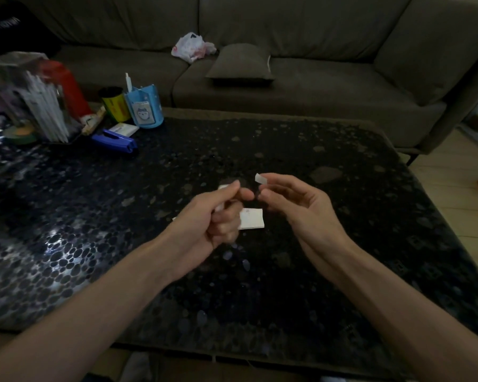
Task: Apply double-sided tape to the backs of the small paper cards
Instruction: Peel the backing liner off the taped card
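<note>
My left hand (215,216) is curled above the middle of the dark table, gripping something small and white (222,187) that shows only at the thumb and below the palm; I cannot tell whether it is a card or tape. My right hand (293,201) pinches a short white strip of tape (260,178) between thumb and forefinger, held up a little to the right of the left hand. A small stack of white paper cards (253,219) lies on the table (342,216) beneath and between both hands, partly covered by the left fingers.
At the table's back left stand a blue pen holder (144,106), a yellow cup (115,104), a blue stapler (113,140), a small white box (126,130), a clear organiser (31,97) and a green tape roll (21,135). A sofa with a cushion (240,62) runs behind.
</note>
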`<state>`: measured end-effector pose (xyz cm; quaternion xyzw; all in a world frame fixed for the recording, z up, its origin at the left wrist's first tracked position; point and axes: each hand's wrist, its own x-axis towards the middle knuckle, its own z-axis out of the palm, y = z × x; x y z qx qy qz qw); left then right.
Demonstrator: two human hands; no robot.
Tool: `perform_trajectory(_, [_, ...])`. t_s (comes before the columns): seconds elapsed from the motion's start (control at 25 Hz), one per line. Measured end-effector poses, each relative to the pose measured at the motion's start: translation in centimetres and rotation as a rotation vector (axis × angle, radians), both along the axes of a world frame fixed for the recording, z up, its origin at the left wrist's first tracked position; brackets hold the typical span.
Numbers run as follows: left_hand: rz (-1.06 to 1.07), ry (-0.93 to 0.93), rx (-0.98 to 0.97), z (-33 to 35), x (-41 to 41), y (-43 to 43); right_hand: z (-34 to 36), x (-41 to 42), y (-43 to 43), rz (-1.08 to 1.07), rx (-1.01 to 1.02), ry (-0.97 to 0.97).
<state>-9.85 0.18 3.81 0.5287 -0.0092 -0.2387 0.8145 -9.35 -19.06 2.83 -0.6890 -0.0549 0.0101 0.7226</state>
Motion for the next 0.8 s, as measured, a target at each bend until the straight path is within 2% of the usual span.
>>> perform_trajectory(0.08, [0.174, -0.167, 0.257, -0.3, 0.0, 0.1, -0.2, 0.1, 0.0, 0.003, -0.032, 0.028])
perform_trajectory(0.16, [0.229, -0.308, 0.393, -0.6, -0.2, 0.0, -0.1, 0.0, 0.1, 0.043, -0.064, 0.027])
perform_trajectory(0.28, [0.311, -0.420, 0.378, -0.6, -0.4, -0.5, -0.1, -0.1, 0.3, 0.068, -0.072, 0.011])
perform_trajectory(0.44, [0.366, -0.449, 0.399, -0.9, -0.1, -0.6, -0.1, -0.3, 0.4, 0.083, -0.105, -0.011])
perform_trajectory(0.6, [0.457, -0.498, 0.493, -1.2, 0.2, -0.3, -0.1, -0.6, 0.5, 0.106, -0.142, -0.035])
perform_trajectory(0.8, [0.588, -0.587, 0.634, -1.1, 0.1, -0.2, -0.2, -1.0, 1.3, 0.189, -0.162, 0.025])
